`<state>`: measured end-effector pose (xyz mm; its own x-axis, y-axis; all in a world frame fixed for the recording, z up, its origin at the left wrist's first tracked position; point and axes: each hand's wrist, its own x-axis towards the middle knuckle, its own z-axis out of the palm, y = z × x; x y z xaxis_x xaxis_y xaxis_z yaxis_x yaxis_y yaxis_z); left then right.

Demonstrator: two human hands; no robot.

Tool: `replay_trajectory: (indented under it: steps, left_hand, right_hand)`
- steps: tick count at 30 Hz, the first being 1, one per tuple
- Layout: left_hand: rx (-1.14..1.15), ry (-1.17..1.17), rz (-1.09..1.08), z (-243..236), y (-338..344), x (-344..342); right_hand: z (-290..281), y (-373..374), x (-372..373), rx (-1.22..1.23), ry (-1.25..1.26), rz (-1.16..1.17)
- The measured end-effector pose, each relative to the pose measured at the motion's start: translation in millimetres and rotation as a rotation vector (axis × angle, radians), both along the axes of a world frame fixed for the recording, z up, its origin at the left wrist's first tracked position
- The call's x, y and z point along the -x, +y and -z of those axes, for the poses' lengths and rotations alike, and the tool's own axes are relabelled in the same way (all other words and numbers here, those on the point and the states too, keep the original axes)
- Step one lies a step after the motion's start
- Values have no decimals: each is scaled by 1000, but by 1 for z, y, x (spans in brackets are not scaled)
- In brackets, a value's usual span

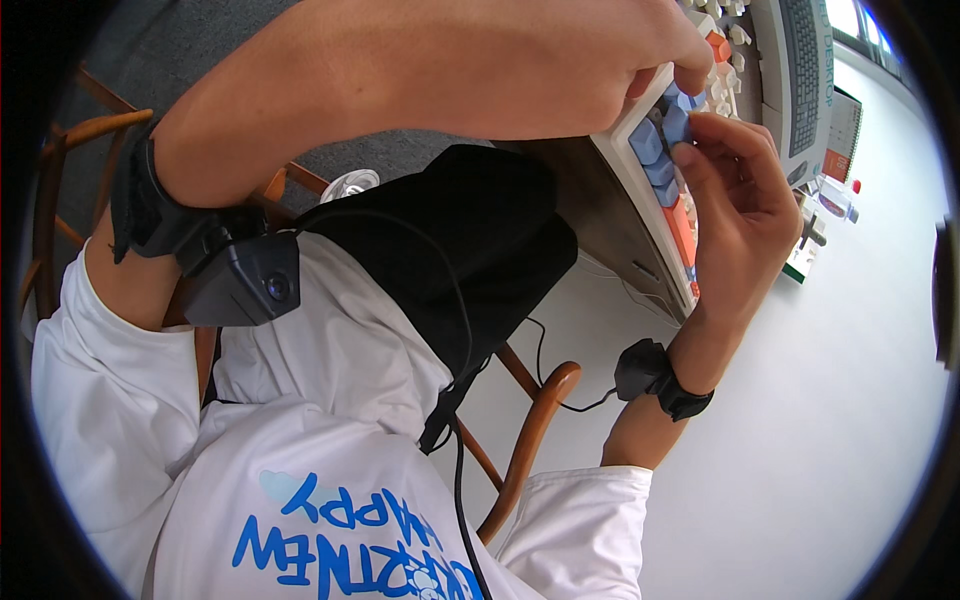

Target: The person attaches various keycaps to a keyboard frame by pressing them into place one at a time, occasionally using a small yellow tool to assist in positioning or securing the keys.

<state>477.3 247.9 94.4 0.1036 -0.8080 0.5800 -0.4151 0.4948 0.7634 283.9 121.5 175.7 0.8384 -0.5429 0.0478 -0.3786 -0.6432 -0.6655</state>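
A white-framed keyboard (622, 160) lies at the desk's edge, with blue, orange and white keycaps on it. Between the thumb and index finger of my right hand (742, 190) is a blue keycap (676, 126), held over the key rows. My left hand (640, 60) reaches across the keyboard's far end, its fingers bent down beside more blue keycaps; whatever they pinch is hidden. Next to the right hand, several blue keycaps (657, 170) and a long orange keycap (682, 230) sit in the near rows.
Loose white keycaps (738, 35) are scattered beyond the keyboard. A box with a keyboard picture (803, 90) stands behind them, near a desk calendar (843, 130) and a clear bottle (838, 200). A wooden chair arm (535, 440) and a black cable (460, 300) are close to my body.
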Motion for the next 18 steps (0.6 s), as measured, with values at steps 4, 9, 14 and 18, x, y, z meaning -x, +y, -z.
replay_trajectory:
  steps: [4, 9, 14, 18]
  left_hand:
    - [26, 25, 13, 0, 1, 0]
    - [-22, 31, 21, 0, -1, 0]
    - [-24, -4, 6, 0, -4, 3]
    - [55, -28, -26, 1, 0, 4]
  right_hand:
    - [3, 6, -3, 115, 17, 1]
    - [4, 8, -3, 163, -1, 13]
    - [4, 9, -2, 263, 2, -7]
    - [-6, 9, -8, 193, 86, 28]
